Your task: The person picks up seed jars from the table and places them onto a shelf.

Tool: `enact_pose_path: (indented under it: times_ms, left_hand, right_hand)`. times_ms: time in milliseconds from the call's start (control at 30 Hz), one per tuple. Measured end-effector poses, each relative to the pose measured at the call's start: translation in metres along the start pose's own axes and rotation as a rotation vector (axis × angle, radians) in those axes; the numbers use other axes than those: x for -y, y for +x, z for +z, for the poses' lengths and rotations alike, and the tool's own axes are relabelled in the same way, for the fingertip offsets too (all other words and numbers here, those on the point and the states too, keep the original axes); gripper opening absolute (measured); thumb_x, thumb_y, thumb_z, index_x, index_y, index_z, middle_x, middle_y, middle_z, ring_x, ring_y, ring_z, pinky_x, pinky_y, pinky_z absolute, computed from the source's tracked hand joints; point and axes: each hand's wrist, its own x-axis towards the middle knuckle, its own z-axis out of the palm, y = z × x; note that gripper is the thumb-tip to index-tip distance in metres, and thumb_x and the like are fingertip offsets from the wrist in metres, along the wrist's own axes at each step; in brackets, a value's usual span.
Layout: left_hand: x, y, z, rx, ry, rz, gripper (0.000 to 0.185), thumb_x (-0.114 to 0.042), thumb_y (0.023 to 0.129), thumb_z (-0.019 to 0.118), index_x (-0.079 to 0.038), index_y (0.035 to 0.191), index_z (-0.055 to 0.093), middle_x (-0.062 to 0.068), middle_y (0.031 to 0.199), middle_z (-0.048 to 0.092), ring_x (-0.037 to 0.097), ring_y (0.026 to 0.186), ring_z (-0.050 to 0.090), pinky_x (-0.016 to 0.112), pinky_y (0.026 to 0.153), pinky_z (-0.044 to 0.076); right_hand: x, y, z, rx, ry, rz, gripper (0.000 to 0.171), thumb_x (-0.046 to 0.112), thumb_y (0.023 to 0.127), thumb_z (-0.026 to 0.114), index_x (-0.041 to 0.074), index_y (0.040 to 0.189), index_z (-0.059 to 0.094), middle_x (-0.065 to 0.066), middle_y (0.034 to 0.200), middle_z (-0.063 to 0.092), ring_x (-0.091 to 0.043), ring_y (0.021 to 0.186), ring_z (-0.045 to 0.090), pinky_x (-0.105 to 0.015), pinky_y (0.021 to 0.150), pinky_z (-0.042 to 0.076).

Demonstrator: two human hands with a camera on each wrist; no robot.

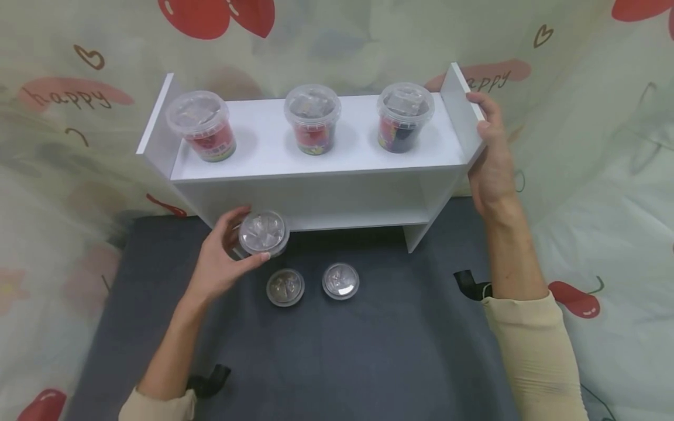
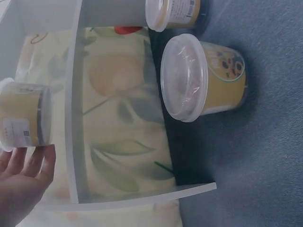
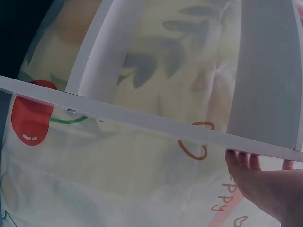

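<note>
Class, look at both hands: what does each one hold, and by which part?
The left hand grips a lidded tub round its side, just under the lid. The right hand holds the white shelf by the top edge of its right end panel.

Left hand point(image 1: 221, 260) is curling fingers round in a grip, forearm angling up; right hand point(image 1: 489, 158) is gripping higher, arm extending forward.

Six lidded plastic tubs show in all: three stand in a row on the top board of one white shelf point(image 1: 337, 158), at point(image 1: 202, 125), point(image 1: 313, 118) and point(image 1: 404, 116). Three more sit toward six o'clock of it, at point(image 1: 263, 234), point(image 1: 285, 286) and point(image 1: 340, 280). Two hands are in view, a left hand point(image 1: 223, 260) and a right hand point(image 1: 492, 155).
</note>
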Motion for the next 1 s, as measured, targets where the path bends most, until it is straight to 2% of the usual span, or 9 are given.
enact_pose_path:
  times_ms: [133, 367, 667, 1000]
  left_hand:
    - [0.001, 0.007, -0.001, -0.016, -0.036, -0.008, 0.079, 0.002, 0.077, 0.081, -0.010, 0.147, 0.044, 0.007, 0.143, 0.049, 0.014, 0.128, 0.050, 0.019, 0.103, 0.038]
    - [0.007, 0.018, -0.002, -0.033, -0.081, 0.011, 0.076, 0.002, 0.081, 0.077, -0.011, 0.148, 0.045, 0.008, 0.146, 0.048, 0.011, 0.130, 0.048, 0.019, 0.100, 0.038]
    - [0.011, 0.035, -0.002, -0.081, -0.133, 0.000, 0.076, 0.002, 0.082, 0.075, -0.009, 0.149, 0.043, 0.010, 0.152, 0.042, 0.021, 0.141, 0.038, 0.023, 0.108, 0.034]
    - [0.020, 0.048, 0.004, -0.107, -0.213, 0.027, 0.073, 0.008, 0.083, 0.071, -0.005, 0.149, 0.043, 0.013, 0.150, 0.042, 0.023, 0.138, 0.040, 0.026, 0.109, 0.034]
  right_hand:
    - [-0.001, -0.001, -0.001, -0.004, -0.006, 0.000, 0.042, 0.029, 0.093, 0.040, 0.021, 0.133, 0.049, -0.012, 0.137, 0.043, -0.026, 0.118, 0.045, -0.039, 0.089, 0.037]
    - [0.000, -0.001, 0.000, -0.002, 0.021, -0.004, 0.042, 0.028, 0.093, 0.041, 0.020, 0.133, 0.049, -0.013, 0.135, 0.044, -0.026, 0.116, 0.046, -0.039, 0.089, 0.037]
    - [-0.001, 0.000, 0.000, -0.009, 0.019, -0.006, 0.042, 0.026, 0.093, 0.039, 0.019, 0.133, 0.050, -0.013, 0.135, 0.044, -0.026, 0.115, 0.046, -0.038, 0.088, 0.038]
    - [-0.001, 0.000, 0.001, -0.015, 0.022, -0.003, 0.043, 0.027, 0.092, 0.040, 0.019, 0.133, 0.050, -0.013, 0.135, 0.044, -0.026, 0.115, 0.046, -0.037, 0.087, 0.039]
